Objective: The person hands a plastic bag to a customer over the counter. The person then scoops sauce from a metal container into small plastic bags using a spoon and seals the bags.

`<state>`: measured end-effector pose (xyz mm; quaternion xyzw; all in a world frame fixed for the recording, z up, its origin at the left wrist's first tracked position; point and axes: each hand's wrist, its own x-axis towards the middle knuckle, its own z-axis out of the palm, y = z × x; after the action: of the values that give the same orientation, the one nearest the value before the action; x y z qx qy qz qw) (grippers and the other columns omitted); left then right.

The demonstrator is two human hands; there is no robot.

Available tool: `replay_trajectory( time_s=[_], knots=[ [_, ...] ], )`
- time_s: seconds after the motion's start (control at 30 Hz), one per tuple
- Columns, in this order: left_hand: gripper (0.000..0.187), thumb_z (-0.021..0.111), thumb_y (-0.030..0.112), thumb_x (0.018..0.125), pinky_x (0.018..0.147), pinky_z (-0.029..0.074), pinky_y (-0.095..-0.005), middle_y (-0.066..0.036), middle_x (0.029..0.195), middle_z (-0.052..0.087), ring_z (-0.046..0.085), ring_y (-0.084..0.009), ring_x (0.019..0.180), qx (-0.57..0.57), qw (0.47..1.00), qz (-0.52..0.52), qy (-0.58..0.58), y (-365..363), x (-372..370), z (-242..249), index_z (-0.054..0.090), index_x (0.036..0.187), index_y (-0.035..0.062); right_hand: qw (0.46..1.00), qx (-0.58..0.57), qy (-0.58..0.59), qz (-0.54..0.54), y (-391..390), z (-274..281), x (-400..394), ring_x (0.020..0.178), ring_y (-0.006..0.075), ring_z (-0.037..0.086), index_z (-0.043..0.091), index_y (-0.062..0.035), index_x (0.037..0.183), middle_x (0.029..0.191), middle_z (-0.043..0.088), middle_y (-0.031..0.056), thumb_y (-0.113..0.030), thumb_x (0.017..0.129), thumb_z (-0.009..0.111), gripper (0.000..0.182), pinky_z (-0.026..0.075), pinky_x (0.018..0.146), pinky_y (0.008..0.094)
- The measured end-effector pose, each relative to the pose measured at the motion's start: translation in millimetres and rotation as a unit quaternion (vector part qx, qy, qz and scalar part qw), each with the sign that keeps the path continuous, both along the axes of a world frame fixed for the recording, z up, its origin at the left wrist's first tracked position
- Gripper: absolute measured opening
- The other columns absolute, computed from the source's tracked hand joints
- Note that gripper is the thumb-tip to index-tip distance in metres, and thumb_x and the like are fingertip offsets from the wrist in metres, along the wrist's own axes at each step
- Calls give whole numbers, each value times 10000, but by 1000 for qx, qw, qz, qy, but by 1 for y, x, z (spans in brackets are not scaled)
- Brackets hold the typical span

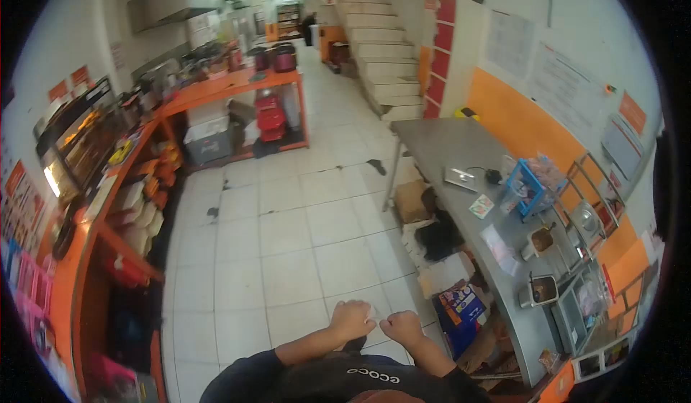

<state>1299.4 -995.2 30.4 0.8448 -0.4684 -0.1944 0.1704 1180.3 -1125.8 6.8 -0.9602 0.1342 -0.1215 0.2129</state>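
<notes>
L hand [351, 320] + R hand [402, 327] fisted, pinching small white scrap [371, 310] btwn them; steel tabletop [446, 144] at 2 o'clock.

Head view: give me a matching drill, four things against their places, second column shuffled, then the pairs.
Things:
1. Grey steel worktable
2. Long orange counter
3. White tiled staircase
4. The two hands, left hand and right hand, both closed into fists

Places:
A. Bottom centre, above the white floor tiles
B. Left side, running toward the back
C. Right side, against the orange and white wall
D. Top centre, rising at the far end

Pairs: 1-C, 2-B, 3-D, 4-A
</notes>
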Motion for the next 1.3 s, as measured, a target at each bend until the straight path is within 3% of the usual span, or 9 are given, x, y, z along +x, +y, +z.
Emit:
replay_trajectory(
  time_s=[0.1,0.13,0.2,0.4,0.5,0.63,0.97,1.2,1.3],
  knots=[
    [580,695,349,623,972,233,-614,-127,1138,532,473,-289,1108,-258,955,-144,16,-65,17,-6,513,1111,93,992,79,74,-67,-57,-2,1,602,333,595,616,-47,595,604,580,163,-300,722,548,291,487,595,402],
    [695,717,312,609,996,157,-647,-117,1200,463,397,-278,1186,-215,952,-214,32,-85,17,-5,422,1197,90,980,153,90,-89,-74,4,-5,605,337,595,620,-47,612,608,580,167,-306,727,543,294,486,600,400],
    [669,712,293,610,1008,157,-639,-113,1153,495,419,-295,1170,-156,946,-278,67,-133,18,-8,427,1173,69,938,304,109,-127,-104,22,-12,609,344,595,630,-46,645,616,580,176,-317,737,534,302,485,609,396],
    [440,678,165,598,740,388,-413,-139,882,493,498,-326,861,-257,887,-355,148,-260,-21,-26,444,953,50,930,239,14,-278,-179,14,-70,617,337,607,658,-72,695,635,597,166,-313,741,555,266,484,587,397],
    [411,674,173,613,733,376,-431,-140,862,475,482,-337,829,-259,878,-370,156,-317,-62,-31,436,924,45,903,192,-76,-378,-213,-1,-108,478,275,515,582,-31,634,563,544,132,-239,741,625,238,405,475,367],
    [381,653,168,619,717,358,-443,-151,866,459,457,-347,815,-327,853,-405,49,-385,-130,-20,430,899,39,885,96,-157,-427,-261,29,-163,589,291,579,628,-58,728,654,589,136,-212,698,685,167,447,539,360],
    [525,705,198,581,741,389,-421,-159,1001,483,476,-334,867,-382,697,-602,69,-491,-188,29,486,1027,30,863,226,-204,-402,-316,71,-248,719,283,638,636,-83,988,793,649,131,-207,749,681,272,493,647,335],
    [446,666,73,596,806,397,-367,-151,1013,457,471,-286,919,-454,721,-490,184,-558,-167,29,477,997,28,916,133,-182,-332,-351,51,-255,952,273,567,584,-76,1029,1018,571,105,-33,713,636,323,457,803,373],
    [466,654,62,612,844,379,-337,-141,1035,427,453,-253,946,-409,715,-436,362,-584,-168,14,442,1025,23,922,172,-103,-330,-351,23,-240,934,296,561,577,-60,990,979,562,111,-42,713,630,283,444,799,399]
  ],
)
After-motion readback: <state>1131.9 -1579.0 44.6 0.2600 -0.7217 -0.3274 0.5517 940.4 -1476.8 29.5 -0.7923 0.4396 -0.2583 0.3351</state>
